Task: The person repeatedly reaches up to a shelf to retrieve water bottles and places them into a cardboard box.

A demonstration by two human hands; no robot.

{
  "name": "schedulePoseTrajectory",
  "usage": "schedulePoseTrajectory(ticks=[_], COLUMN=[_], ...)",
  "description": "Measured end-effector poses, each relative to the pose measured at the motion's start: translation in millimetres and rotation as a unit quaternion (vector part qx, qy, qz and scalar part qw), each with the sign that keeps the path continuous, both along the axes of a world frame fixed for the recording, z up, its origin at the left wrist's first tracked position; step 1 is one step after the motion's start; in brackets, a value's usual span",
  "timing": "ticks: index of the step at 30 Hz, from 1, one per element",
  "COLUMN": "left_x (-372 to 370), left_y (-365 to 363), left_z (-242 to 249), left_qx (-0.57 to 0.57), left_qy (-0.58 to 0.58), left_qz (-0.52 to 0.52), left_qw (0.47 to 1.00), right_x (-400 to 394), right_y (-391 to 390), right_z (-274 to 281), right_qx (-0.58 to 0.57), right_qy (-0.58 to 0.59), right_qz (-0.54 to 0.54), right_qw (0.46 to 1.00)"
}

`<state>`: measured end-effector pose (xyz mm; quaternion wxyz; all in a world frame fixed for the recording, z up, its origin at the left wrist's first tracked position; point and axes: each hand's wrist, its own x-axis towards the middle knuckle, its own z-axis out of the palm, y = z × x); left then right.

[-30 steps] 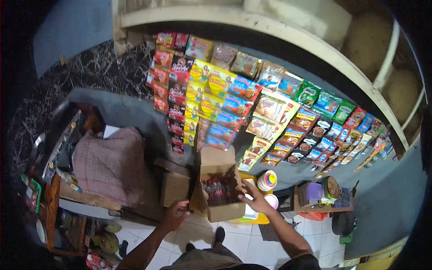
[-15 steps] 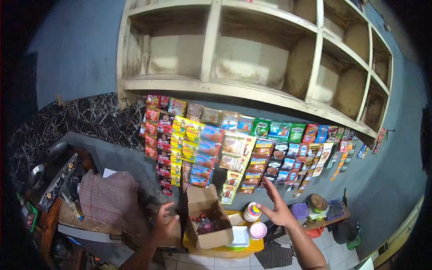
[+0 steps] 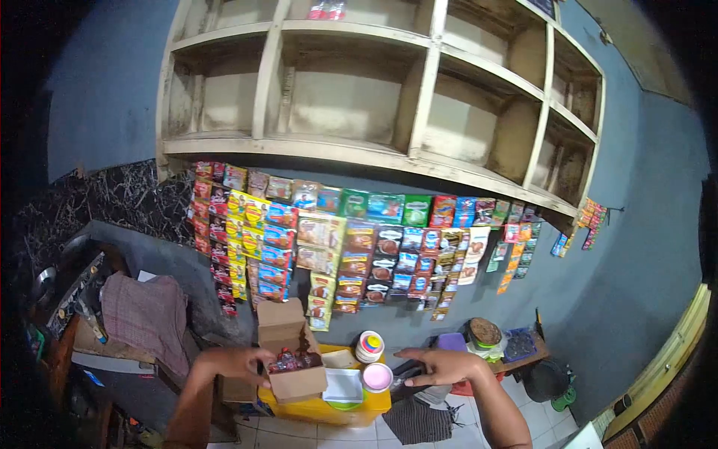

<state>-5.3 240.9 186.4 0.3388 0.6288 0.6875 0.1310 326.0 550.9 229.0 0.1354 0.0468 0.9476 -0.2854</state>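
Note:
An open cardboard box (image 3: 299, 387) with its flaps up holds several small, clear, reddish packed items (image 3: 293, 361). My left hand (image 3: 243, 364) is at the box's left wall, fingers curved and apart, with the fingertips right at the cardboard edge. To the right, my right hand (image 3: 443, 368) hovers palm down, fingers stretched out and nothing in them. It is nearest to a round tub with a pink lid (image 3: 378, 377). Behind that tub stands a white tub with a coloured top (image 3: 370, 346). A white tray (image 3: 343, 386) sits between the box and the pink-lidded tub.
The box and tubs rest on a yellow surface (image 3: 329, 411). Hanging sachet strips (image 3: 277, 239) line the wall under a wooden shelf unit (image 3: 344, 153). A cloth (image 3: 146, 310) covers something at left. A low bench (image 3: 523, 364) with containers stands at right; a dark mat (image 3: 415, 421) lies on the floor.
The view has swung to the right, showing more of the shelf's top row. My left hand has come up to the box's left wall. My right hand has lowered and levelled out.

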Motion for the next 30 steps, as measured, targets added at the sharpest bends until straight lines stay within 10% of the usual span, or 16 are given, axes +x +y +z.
schedulePoseTrajectory(ticks=[12, 30], left_x=[55.6, -48.0], left_y=[11.2, 83.0], left_z=[123.1, 316.0], left_qx=[0.304, 0.581], left_qy=[0.130, 0.345], left_qz=[0.025, 0.091], left_qw=[0.943, 0.731], right_x=[21.0, -162.1], right_y=[23.1, 54.0], right_z=[94.0, 255.7], right_qx=[0.108, 0.408], right_qy=[0.290, 0.579], right_qz=[-0.015, -0.130], right_qw=[0.951, 0.694])
